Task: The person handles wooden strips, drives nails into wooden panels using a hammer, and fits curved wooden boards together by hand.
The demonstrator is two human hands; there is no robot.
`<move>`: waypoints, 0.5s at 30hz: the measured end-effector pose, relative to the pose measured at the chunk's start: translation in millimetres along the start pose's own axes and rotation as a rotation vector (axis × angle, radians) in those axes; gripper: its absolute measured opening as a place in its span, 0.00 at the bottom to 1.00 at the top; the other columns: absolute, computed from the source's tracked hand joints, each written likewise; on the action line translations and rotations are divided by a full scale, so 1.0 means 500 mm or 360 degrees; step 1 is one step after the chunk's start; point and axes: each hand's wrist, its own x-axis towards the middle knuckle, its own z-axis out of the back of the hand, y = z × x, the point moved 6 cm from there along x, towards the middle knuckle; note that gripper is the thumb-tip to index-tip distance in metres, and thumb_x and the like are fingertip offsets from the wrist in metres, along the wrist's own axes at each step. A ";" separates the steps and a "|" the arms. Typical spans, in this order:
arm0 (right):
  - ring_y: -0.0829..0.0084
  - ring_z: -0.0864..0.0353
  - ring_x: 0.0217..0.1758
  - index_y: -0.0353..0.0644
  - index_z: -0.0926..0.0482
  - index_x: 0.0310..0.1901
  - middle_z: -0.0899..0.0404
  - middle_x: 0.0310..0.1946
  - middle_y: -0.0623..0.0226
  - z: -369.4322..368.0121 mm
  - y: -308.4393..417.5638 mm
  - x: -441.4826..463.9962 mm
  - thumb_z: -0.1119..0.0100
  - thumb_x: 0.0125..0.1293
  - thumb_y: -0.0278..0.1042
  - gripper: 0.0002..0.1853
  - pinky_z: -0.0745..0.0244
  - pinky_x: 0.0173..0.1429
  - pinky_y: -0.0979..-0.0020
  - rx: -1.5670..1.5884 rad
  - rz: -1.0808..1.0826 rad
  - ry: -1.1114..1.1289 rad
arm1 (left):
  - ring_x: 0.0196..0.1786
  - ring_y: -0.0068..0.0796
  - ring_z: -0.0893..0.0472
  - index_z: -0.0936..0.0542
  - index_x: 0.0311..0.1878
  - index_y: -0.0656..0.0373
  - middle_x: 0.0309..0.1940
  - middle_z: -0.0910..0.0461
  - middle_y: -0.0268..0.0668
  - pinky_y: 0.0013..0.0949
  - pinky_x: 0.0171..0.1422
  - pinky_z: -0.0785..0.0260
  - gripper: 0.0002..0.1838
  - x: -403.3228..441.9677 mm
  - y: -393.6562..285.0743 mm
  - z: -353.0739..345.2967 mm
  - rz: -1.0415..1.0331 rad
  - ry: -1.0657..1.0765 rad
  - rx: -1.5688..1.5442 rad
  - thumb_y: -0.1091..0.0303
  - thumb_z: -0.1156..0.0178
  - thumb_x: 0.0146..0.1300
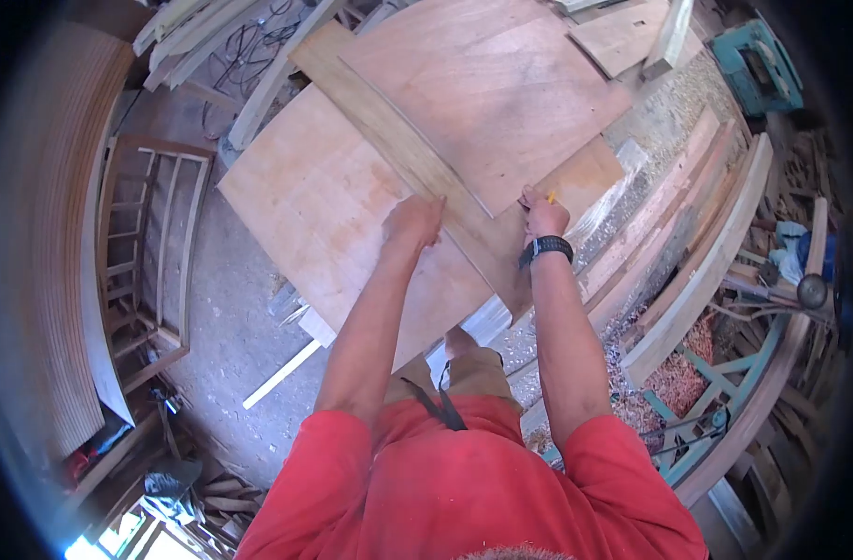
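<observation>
Though its grip is unclear, left hand [415, 222] half-curled against grainy board [378, 123]; right hand [546, 215] closed round mostly hidden yellow stick [552, 197].

A wooden plank [400, 149] slants from far left to near right between a left plywood sheet [305, 196] and a right plywood sheet [492, 93] (which overlaps which is hard to tell). The left hand [414, 221] lies at the plank's left edge; the right hand [546, 217], near the right sheet's near corner. A slatted frame [197, 245] stands at left, long boards [664, 238] lie at right, cables [244, 47] far left.
</observation>
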 end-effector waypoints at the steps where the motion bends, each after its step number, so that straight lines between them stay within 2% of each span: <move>1: 0.77 0.20 0.28 0.33 0.15 0.35 0.16 0.29 0.66 0.006 0.001 -0.003 0.28 0.63 0.27 0.06 0.27 0.33 0.73 0.0034 -0.0107 0.0120 | 0.36 0.42 0.10 0.12 0.25 0.59 0.19 0.14 0.37 0.44 0.55 0.21 0.33 -0.008 0.002 -0.004 -0.0027 0.0017 0.0005 0.41 0.49 0.74; 2: 0.79 0.21 0.27 0.33 0.15 0.35 0.16 0.29 0.68 0.012 -0.004 -0.012 0.29 0.63 0.27 0.06 0.30 0.30 0.74 0.0071 -0.0222 0.0238 | 0.38 0.42 0.10 0.12 0.27 0.60 0.22 0.13 0.39 0.45 0.55 0.21 0.32 -0.025 0.010 -0.007 -0.0090 -0.0022 -0.0070 0.41 0.48 0.74; 3: 0.83 0.25 0.25 0.35 0.13 0.38 0.17 0.29 0.71 0.047 -0.015 0.008 0.29 0.63 0.28 0.06 0.34 0.26 0.76 -0.0069 -0.0184 0.0164 | 0.41 0.42 0.10 0.13 0.30 0.60 0.26 0.12 0.41 0.46 0.55 0.21 0.31 -0.034 0.011 -0.007 -0.0157 -0.0067 -0.0149 0.41 0.47 0.74; 4: 0.83 0.25 0.25 0.35 0.13 0.38 0.17 0.29 0.71 0.075 -0.009 -0.004 0.29 0.63 0.28 0.06 0.34 0.26 0.76 -0.0061 -0.0177 0.0138 | 0.41 0.42 0.10 0.13 0.30 0.60 0.26 0.12 0.41 0.46 0.55 0.21 0.31 -0.039 0.013 -0.015 -0.0181 -0.0053 -0.0145 0.41 0.47 0.74; 6: 0.83 0.28 0.23 0.37 0.13 0.43 0.19 0.29 0.73 0.161 0.020 -0.046 0.32 0.66 0.28 0.07 0.34 0.26 0.76 -0.0017 0.0258 -0.0052 | 0.59 0.47 0.16 0.13 0.51 0.61 0.50 0.13 0.53 0.47 0.67 0.28 0.30 -0.058 -0.001 0.023 -0.0524 -0.0789 -0.0485 0.39 0.46 0.73; 8: 0.83 0.30 0.23 0.37 0.14 0.47 0.19 0.30 0.74 0.258 -0.009 -0.081 0.34 0.67 0.28 0.08 0.34 0.26 0.75 0.0018 0.0408 -0.0286 | 0.79 0.53 0.36 0.26 0.72 0.55 0.76 0.35 0.57 0.53 0.81 0.44 0.39 -0.019 -0.008 0.008 -0.0747 -0.1275 -0.0199 0.34 0.43 0.70; 9: 0.82 0.29 0.22 0.35 0.15 0.48 0.19 0.31 0.73 0.313 -0.028 -0.107 0.35 0.68 0.27 0.09 0.33 0.26 0.75 -0.0036 0.0358 -0.0347 | 0.79 0.53 0.36 0.26 0.72 0.55 0.76 0.35 0.57 0.53 0.81 0.44 0.39 0.002 -0.031 -0.004 -0.0776 -0.1217 -0.0205 0.34 0.43 0.70; 11: 0.82 0.29 0.22 0.36 0.15 0.47 0.19 0.31 0.72 0.427 -0.117 -0.142 0.35 0.69 0.27 0.08 0.32 0.26 0.75 -0.0086 0.0257 -0.0472 | 0.86 0.62 0.58 0.37 0.81 0.50 0.84 0.53 0.56 0.62 0.86 0.66 0.50 0.023 -0.039 -0.041 -0.0421 -0.1134 -0.0117 0.28 0.41 0.65; 12: 0.81 0.28 0.22 0.36 0.15 0.47 0.19 0.30 0.71 0.478 -0.172 -0.154 0.35 0.69 0.27 0.08 0.32 0.26 0.75 -0.0099 0.0195 -0.0532 | 0.86 0.62 0.58 0.37 0.81 0.50 0.84 0.53 0.56 0.62 0.86 0.66 0.50 0.021 -0.044 -0.057 -0.0446 -0.1079 -0.0107 0.28 0.41 0.65; 14: 0.79 0.26 0.22 0.36 0.15 0.48 0.17 0.32 0.68 0.552 -0.248 -0.197 0.35 0.71 0.30 0.09 0.32 0.26 0.75 -0.0238 0.0033 -0.0610 | 0.85 0.69 0.66 0.43 0.84 0.54 0.85 0.62 0.59 0.68 0.85 0.77 0.58 0.026 -0.064 -0.069 -0.0397 -0.1122 0.0219 0.22 0.43 0.61; 15: 0.78 0.24 0.24 0.37 0.15 0.48 0.15 0.34 0.67 0.558 -0.277 -0.221 0.36 0.72 0.35 0.11 0.30 0.27 0.73 -0.0221 -0.0133 -0.0528 | 0.85 0.69 0.66 0.43 0.84 0.54 0.85 0.62 0.59 0.68 0.85 0.77 0.58 0.031 -0.064 -0.076 -0.0429 -0.1093 0.0227 0.22 0.43 0.61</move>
